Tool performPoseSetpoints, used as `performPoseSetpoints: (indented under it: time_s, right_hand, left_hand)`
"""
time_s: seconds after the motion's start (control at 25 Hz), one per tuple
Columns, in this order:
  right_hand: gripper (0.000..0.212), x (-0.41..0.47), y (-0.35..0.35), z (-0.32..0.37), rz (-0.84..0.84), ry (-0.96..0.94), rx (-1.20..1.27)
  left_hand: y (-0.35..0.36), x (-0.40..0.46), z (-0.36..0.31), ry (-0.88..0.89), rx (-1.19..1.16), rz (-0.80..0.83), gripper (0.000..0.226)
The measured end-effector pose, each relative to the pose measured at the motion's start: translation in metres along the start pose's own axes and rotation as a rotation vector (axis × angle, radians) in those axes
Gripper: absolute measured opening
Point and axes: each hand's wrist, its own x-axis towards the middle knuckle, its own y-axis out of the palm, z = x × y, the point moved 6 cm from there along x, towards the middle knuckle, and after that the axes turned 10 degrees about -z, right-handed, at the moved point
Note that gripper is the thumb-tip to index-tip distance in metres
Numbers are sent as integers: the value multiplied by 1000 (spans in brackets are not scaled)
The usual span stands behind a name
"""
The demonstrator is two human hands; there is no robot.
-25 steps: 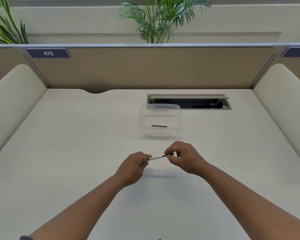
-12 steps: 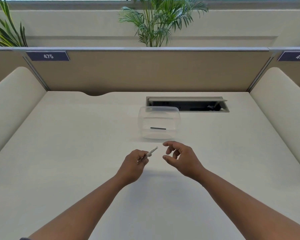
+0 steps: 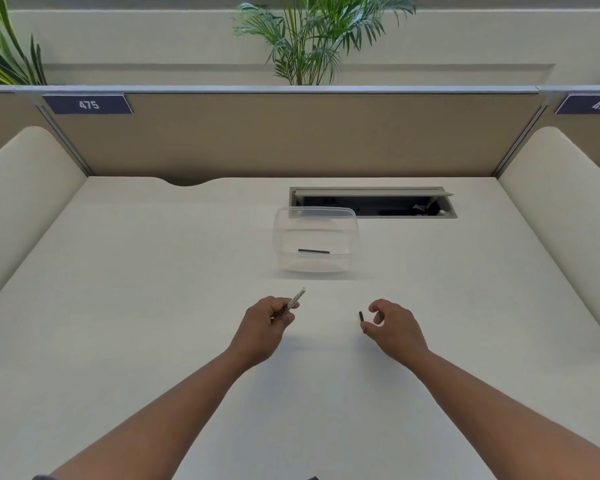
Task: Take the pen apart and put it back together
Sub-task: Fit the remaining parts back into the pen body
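Left hand: fingers curled around the pen barrel, whose pale end points up and away toward the tub.
Clear tub: on the table beyond both hands, with a thin black pen part lying flat inside.
Small black piece: just beside the right thumb tip; contact unclear.
Right hand: loosely curled, thumb and forefinger parted.
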Motion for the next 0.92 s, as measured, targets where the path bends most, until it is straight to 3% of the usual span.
performPoseSetpoints:
  time_s: [0.28, 0.68, 0.92]
  right_hand:
    - [33, -1, 17, -19, 76, 127, -120]
    - [4, 4, 28, -4, 164, 123, -205]
    - [4, -2, 4, 33, 162, 73, 116]
  left_hand:
    - [4, -6, 6, -71, -57, 28, 18]
    - [2, -7, 6, -63, -40, 16, 18]
    - [7, -10, 2, -8, 11, 38, 20]
